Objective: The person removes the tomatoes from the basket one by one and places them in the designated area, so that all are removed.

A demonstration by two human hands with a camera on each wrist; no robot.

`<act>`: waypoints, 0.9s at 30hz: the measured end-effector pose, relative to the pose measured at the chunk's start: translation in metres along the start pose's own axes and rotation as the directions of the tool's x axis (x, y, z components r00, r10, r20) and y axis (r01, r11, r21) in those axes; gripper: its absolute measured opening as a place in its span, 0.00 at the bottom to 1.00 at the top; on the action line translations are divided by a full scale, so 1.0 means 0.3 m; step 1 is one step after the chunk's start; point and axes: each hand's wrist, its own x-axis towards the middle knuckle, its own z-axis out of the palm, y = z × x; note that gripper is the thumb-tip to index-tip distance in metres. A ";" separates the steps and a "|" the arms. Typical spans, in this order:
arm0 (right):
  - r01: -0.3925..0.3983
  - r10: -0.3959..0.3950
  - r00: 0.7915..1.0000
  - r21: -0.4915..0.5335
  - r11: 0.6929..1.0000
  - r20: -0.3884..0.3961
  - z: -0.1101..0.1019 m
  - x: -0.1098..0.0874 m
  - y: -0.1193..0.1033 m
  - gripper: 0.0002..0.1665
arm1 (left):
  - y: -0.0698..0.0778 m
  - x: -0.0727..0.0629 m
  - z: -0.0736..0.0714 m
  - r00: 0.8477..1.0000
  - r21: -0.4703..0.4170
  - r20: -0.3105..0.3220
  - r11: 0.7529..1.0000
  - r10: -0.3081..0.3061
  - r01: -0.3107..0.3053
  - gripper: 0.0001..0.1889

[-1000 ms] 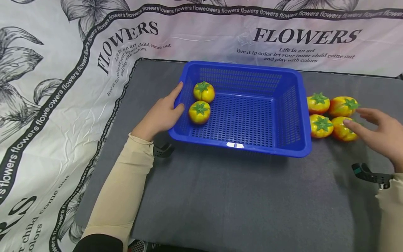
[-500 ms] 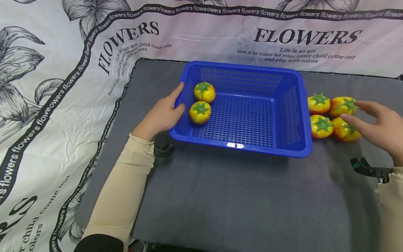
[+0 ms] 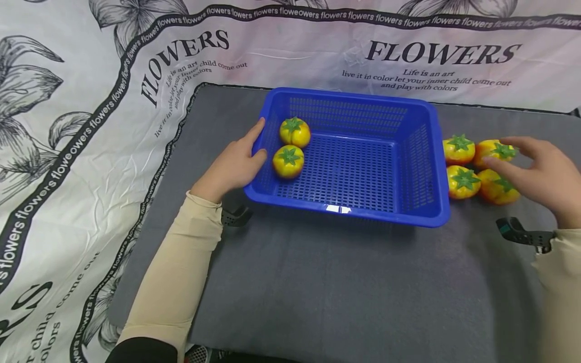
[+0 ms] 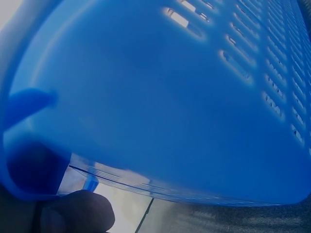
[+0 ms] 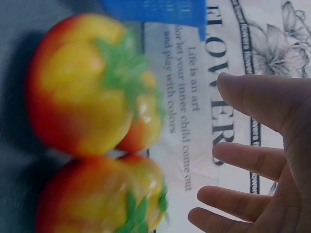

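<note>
Right of the blue basket point(image 3: 386, 216), the right hand point(image 3: 542, 174) hovers, thumb and fingers spread apart, gripping nothing; four tomatoes point(image 3: 463, 189) lie between its palm and the basket's right wall, partly under its fingertips; the left hand point(image 3: 231, 166) grips the basket's left rim; two more tomatoes point(image 3: 288, 165) sit inside, near that rim.

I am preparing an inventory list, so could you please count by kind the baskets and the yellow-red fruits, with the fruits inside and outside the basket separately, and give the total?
Blue basket: 1
Fruits inside the basket: 2
Fruits outside the basket: 4
Total: 7 things, 6 of them fruits
</note>
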 end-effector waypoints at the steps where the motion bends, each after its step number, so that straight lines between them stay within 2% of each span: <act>1: 0.002 -0.002 1.000 0.008 1.000 0.000 -0.002 0.003 -0.012 0.48 | 0.001 0.000 -0.001 1.000 0.003 -0.001 1.000 -0.001 0.001 0.38; 10: 0.043 -0.043 0.999 0.007 0.999 0.015 -0.010 0.032 -0.100 0.48 | 0.013 -0.005 -0.004 1.000 0.006 0.007 1.000 -0.016 0.016 0.38; 16: 0.037 -0.037 0.999 -0.003 0.999 0.031 -0.009 0.042 -0.139 0.49 | 0.008 -0.003 -0.002 1.000 0.012 0.011 1.000 -0.018 0.018 0.38; 27: 0.102 -0.104 0.993 0.042 0.994 0.058 -0.029 0.063 -0.199 0.49 | 0.001 0.003 0.001 1.000 0.011 0.002 1.000 -0.012 0.012 0.38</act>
